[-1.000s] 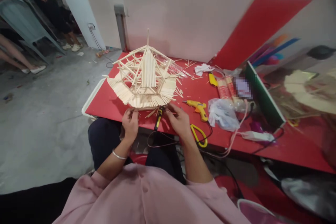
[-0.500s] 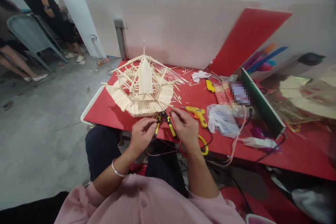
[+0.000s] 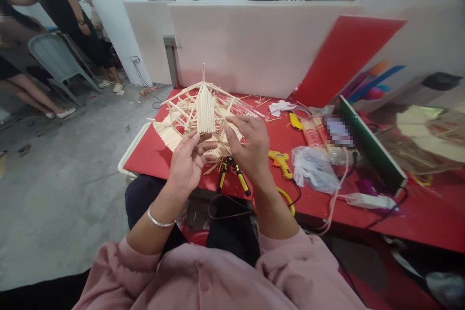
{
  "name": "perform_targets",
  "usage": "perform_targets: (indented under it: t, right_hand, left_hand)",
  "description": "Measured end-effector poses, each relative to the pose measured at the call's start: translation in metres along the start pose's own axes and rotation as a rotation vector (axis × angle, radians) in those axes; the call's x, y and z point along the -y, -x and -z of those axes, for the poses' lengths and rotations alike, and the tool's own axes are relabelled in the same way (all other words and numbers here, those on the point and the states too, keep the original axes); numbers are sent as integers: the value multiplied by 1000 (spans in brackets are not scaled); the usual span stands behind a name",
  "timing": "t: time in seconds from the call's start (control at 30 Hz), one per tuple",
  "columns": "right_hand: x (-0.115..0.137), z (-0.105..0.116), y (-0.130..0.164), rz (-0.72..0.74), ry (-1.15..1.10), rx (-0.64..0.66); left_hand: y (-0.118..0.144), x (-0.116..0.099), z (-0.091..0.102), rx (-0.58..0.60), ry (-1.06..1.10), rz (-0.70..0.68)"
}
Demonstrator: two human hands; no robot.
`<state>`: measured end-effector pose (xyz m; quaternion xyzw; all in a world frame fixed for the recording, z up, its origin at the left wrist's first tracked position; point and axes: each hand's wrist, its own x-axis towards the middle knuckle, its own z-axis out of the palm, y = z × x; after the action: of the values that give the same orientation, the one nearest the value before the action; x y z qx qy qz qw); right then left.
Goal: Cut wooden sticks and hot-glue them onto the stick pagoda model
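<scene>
A model of pale wooden sticks [image 3: 205,109], with a pointed top and a fan-like lower skirt, stands on the red table before me. My left hand [image 3: 189,162] is at its front, palm turned inward, fingers apart and slightly bent near the lower end of the slatted roof panel. Whether the fingertips touch the panel I cannot tell. At the model's right side is my right hand [image 3: 251,147], thumb and fingers apart, covering part of the skirt. Between my wrists lie black and yellow pliers [image 3: 233,174], handles toward me, touched by neither hand.
A yellow glue gun [image 3: 281,162] lies right of my right hand, beside a crumpled plastic bag [image 3: 314,169]. Loose sticks and red-marked packets [image 3: 315,131] lie farther back. A green-faced board [image 3: 374,143] stands at the right. Cables hang over the red table's [image 3: 145,157] front edge. People stand at far left.
Both hands have risen from above the pliers to the model, the left to its front and the right to its right side. The pliers now show fully. The view has shifted slightly.
</scene>
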<state>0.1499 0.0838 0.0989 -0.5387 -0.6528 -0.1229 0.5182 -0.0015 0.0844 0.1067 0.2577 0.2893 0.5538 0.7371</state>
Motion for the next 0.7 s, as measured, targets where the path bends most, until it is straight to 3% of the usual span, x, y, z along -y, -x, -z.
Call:
perform_targets:
  t: [0.2,0.7]
  right_hand:
    - [-8,-18,-9,56,111,-2]
    - [-21,-23,-14,17,81,41]
  left_hand:
    - [-13,-4,-2,-48,-7,-100]
    - [-23,6,-2,-67,-101,-161]
